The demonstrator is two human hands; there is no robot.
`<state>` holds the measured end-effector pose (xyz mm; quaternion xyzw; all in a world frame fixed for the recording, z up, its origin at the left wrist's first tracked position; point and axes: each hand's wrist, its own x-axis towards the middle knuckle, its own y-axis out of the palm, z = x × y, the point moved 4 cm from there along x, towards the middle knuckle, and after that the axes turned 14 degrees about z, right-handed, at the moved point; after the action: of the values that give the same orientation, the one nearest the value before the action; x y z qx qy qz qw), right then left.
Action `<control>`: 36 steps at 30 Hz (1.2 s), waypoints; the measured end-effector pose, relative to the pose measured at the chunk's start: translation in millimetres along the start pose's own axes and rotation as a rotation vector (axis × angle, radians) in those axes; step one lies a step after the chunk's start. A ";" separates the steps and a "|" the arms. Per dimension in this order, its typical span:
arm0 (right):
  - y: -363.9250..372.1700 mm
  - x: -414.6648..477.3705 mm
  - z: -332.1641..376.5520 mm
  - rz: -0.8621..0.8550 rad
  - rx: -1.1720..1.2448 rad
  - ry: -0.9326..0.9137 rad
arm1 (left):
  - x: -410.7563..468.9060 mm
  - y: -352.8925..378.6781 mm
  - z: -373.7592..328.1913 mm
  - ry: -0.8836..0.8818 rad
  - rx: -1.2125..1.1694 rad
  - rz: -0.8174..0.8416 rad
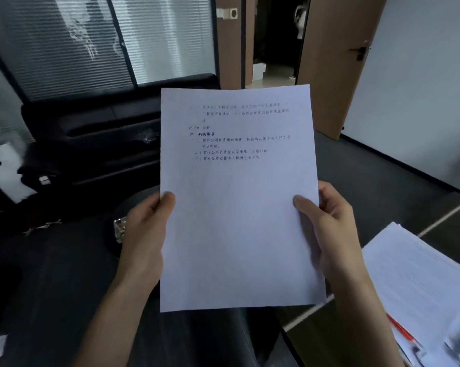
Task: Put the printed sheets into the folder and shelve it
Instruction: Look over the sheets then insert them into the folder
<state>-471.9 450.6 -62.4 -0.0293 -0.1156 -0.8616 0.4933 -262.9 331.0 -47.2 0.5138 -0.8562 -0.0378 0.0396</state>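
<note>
Holding the printed sheets (238, 207) upright before me, long axis vertical, I pinch them with left hand (144, 229) and right hand (332, 229) at opposite edges; no folder visible, paper stack (419, 282) lies right.

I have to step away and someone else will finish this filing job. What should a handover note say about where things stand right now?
Left hand: gripping the left edge of the printed sheet, thumb on top.
Right hand: gripping the right edge the same way.
The sheet is held up in the air, text facing the camera, printed on its upper half only.
A stack of papers lies at lower right, on the desk.
Done: sheet picked up.
Left: no folder or shelf is in view; find the folder, insert the sheets, shelve it.
</note>
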 end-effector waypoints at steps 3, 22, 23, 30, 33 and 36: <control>4.8 52.2 -2.9 -0.028 -0.003 -0.019 | 61.2 -2.6 -2.6 0.007 0.027 0.028; -110.8 313.8 -31.6 -0.630 -0.102 -0.136 | 462.2 174.2 24.4 -0.018 -0.052 0.681; -121.1 320.4 -31.1 -0.660 -0.107 -0.139 | 473.8 188.3 26.5 -0.022 -0.048 0.710; -232.6 373.8 -31.0 -0.815 -0.140 -0.159 | 547.7 323.9 51.0 -0.028 -0.003 0.852; -297.1 394.2 -22.6 -0.856 -0.160 -0.180 | 568.5 400.8 58.8 -0.042 -0.023 0.906; -368.9 410.3 -3.0 -0.907 -0.166 -0.186 | 586.9 486.2 61.4 -0.092 -0.058 0.905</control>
<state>-997.7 283.3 -60.6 -0.0923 -0.0911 -0.9903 0.0505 -970.9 42.5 -40.0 0.0844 -0.9940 -0.0636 0.0286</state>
